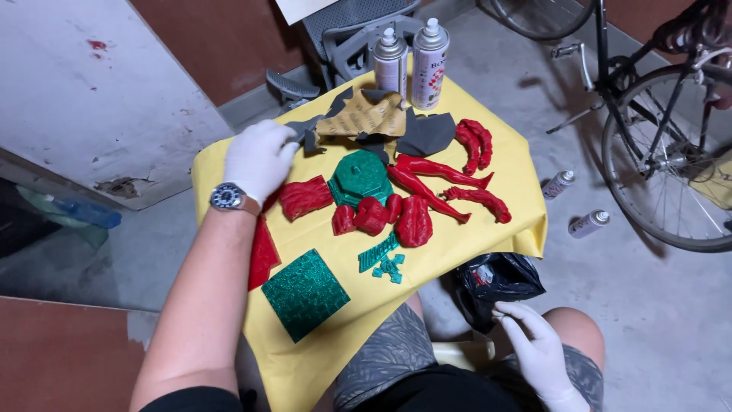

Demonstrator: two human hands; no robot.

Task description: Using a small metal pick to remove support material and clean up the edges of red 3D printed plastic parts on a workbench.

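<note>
My left hand (pixel 258 158), in a white glove with a wristwatch, reaches over the yellow cloth (pixel 328 358) and pinches a dark grey sandpaper piece (pixel 308 134) at the far left. My right hand (pixel 534 347), also gloved, rests by my right knee, its fingers touching a black plastic bag (pixel 496 281). Red printed figure parts lie on the cloth: legs (pixel 431 179), an arm (pixel 476 142), a torso (pixel 415 221), a flat piece (pixel 305 197). Green parts lie among them: an octagonal base (pixel 360 177) and a textured square plate (pixel 305 293).
Two spray cans (pixel 412 61) stand at the cloth's far edge behind tan sandpaper (pixel 370 116). Two more cans (pixel 576 206) lie on the concrete floor to the right, near a bicycle wheel (pixel 671 164). A grey chair (pixel 343 38) stands behind.
</note>
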